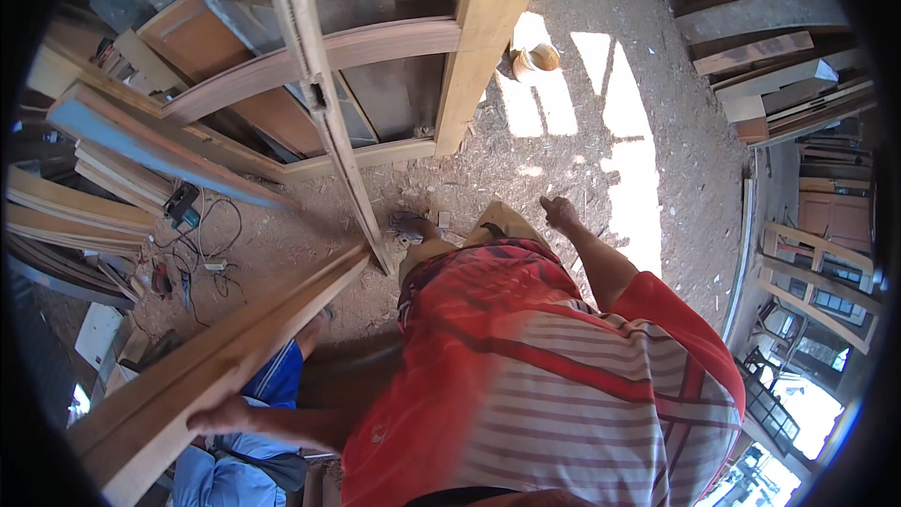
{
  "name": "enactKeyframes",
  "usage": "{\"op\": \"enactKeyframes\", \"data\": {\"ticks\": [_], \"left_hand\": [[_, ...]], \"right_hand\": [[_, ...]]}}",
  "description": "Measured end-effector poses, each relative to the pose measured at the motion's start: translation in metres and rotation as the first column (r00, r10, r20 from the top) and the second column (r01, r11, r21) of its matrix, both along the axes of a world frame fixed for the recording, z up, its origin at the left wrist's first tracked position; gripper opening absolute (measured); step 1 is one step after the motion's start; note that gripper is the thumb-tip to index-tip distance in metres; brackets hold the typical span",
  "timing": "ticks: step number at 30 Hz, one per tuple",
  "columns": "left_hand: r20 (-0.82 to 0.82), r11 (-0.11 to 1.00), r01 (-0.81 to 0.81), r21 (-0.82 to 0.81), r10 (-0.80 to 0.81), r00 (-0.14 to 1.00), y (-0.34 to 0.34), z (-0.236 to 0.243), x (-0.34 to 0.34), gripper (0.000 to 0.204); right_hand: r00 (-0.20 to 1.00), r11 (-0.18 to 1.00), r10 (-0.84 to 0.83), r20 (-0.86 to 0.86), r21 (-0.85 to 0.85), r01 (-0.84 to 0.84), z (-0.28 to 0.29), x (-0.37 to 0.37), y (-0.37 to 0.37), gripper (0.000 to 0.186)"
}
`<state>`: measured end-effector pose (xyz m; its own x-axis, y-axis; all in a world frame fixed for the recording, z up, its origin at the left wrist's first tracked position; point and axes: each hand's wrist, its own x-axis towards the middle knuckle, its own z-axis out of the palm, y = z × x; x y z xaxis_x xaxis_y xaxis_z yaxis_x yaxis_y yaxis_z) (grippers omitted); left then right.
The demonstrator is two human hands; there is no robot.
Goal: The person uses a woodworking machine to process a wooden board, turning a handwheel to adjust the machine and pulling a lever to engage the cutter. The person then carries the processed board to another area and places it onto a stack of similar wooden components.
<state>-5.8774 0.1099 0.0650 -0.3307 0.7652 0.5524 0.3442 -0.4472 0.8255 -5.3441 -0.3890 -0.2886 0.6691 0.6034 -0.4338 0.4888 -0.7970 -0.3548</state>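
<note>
My left hand (221,416) grips a long, thick wooden beam (235,343) at the lower left. The beam is tilted, and its far end is close to a thin upright wooden post (324,103). My left thumb and fingers press against the beam's side face; part of the grip is hidden. My right arm reaches forward beside my body. At its end my right hand (560,213) hangs over the dusty floor with its fingers curled, and nothing shows in it.
A wooden frame with a curved rail (375,47) stands ahead. Curved boards (75,211) and a power tool (183,207) with tangled cords lie left. Under the beam is another person in blue shorts (277,371). A bucket (535,58) stands ahead; stacked planks (760,47) line the right.
</note>
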Motion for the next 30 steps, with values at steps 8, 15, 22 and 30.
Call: {"op": "enactKeyframes", "data": {"ticks": [8,15,22,30], "left_hand": [[0.065,0.986,0.148,0.078,-0.153,0.986,-0.124,0.129,0.098,0.085],[-0.093,0.771,0.593,-0.231,-0.625,0.775,-0.198,0.081,0.209,0.086],[0.024,0.287,0.839,-0.463,-0.942,0.336,-0.292,0.013,0.417,0.093],[0.051,-0.109,0.923,-0.369,-0.994,-0.097,-0.389,0.051,0.609,0.082]], "right_hand": [[0.846,0.871,-0.416,-0.334,0.121,0.476,0.01,0.013,-0.087,0.059],[0.768,0.684,-0.038,-0.64,0.543,0.487,0.178,0.041,-0.048,0.056],[0.848,0.52,0.399,-0.349,0.848,0.105,0.299,0.048,-0.044,0.095],[0.848,0.331,0.253,-0.465,0.865,0.376,0.317,0.113,-0.063,0.092]]}}
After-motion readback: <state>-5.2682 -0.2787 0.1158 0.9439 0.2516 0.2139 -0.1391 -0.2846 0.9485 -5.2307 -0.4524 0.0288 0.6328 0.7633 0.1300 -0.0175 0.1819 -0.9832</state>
